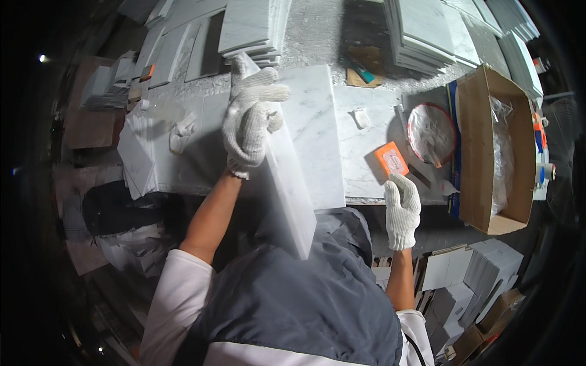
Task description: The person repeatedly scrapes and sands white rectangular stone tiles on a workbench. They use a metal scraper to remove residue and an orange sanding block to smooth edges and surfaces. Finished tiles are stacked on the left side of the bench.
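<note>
My left hand (249,119), in a white knit glove, grips the top edge of a long white marble tile (287,189) that stands tilted on its edge against my body. Behind it a larger marble slab (314,134) lies flat on the workbench. My right hand (401,207), also gloved, hovers at the bench's front edge with fingers apart and holds nothing. Just beyond its fingertips lies an orange sanding block (392,158).
Stacks of marble tiles (421,30) sit at the back of the bench, more at the back left (253,27). An open cardboard box (494,152) stands at the right, a round plastic-wrapped disc (431,134) beside it. White boxes (470,274) lie on the floor lower right.
</note>
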Tool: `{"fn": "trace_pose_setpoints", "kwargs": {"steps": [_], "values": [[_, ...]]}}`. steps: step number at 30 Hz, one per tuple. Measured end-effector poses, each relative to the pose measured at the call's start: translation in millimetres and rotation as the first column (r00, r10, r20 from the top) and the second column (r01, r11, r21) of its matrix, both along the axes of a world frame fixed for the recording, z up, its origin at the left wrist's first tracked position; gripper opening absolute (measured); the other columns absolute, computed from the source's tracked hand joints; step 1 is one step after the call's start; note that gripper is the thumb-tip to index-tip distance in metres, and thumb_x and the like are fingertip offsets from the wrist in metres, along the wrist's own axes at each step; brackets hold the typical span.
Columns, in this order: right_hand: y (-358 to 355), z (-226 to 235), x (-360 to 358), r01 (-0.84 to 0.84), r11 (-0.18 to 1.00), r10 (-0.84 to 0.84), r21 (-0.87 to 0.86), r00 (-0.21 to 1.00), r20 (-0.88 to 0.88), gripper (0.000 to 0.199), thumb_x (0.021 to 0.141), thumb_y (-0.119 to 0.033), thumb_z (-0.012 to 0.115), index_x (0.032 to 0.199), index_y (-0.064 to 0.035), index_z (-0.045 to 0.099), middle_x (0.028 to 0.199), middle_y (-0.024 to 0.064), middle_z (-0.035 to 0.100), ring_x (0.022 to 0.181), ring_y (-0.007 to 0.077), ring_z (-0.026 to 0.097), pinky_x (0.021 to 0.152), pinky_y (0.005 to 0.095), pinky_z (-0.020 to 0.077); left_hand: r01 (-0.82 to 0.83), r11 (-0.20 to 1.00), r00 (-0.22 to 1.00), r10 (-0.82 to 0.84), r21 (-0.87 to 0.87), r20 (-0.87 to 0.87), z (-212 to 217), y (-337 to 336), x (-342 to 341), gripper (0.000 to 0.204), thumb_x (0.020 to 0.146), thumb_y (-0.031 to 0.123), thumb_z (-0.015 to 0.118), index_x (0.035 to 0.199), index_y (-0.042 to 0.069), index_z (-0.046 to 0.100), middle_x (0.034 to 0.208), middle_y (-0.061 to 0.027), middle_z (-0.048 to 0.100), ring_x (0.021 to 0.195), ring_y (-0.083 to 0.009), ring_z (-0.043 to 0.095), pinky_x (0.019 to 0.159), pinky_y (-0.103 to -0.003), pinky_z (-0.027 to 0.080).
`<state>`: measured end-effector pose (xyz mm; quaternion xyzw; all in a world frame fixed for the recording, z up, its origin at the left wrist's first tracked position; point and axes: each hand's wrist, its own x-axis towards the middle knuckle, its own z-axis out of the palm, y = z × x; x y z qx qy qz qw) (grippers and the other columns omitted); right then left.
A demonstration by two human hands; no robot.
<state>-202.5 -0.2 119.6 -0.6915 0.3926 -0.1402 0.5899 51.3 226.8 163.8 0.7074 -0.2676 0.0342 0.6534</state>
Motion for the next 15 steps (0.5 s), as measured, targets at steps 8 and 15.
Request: {"fn": "trace_pose_setpoints", "kwargs": {"steps": [8,15], "values": [[-59,9,-24,0.163,0.719,-0.197,-0.675,0.980,0.027,0.025,0.096,-0.017,0.076,0.115,-0.0019,0.068,0.107,0.0064,0.072,0.095,0.0129,0.069,0.085,0.0275,0.0557,0.143,0.989,0.971,-0.147,0.034,0.187,7,-7,17,0.040,0.101,0.032,0.060,0.111,-0.005,0.067,0.123,-0.0156,0.066,0.084,-0.0144,0.067,0.068,-0.025,0.056],[-91,3,3,-0.219,0.568,-0.295,-0.794,0.846,-0.445,0.043,0.090,-0.037,0.075,0.130,-0.0251,0.062,0.120,0.0061,0.065,0.094,0.0312,0.072,0.076,0.0447,0.0593,0.202,0.973,0.971,-0.214,0.115,0.109,25,-44,13,0.032,0.098,0.023,0.065,0.113,-0.004,0.072,0.132,-0.0222,0.064,0.126,-0.0251,0.056,0.106,-0.040,0.045]]}}
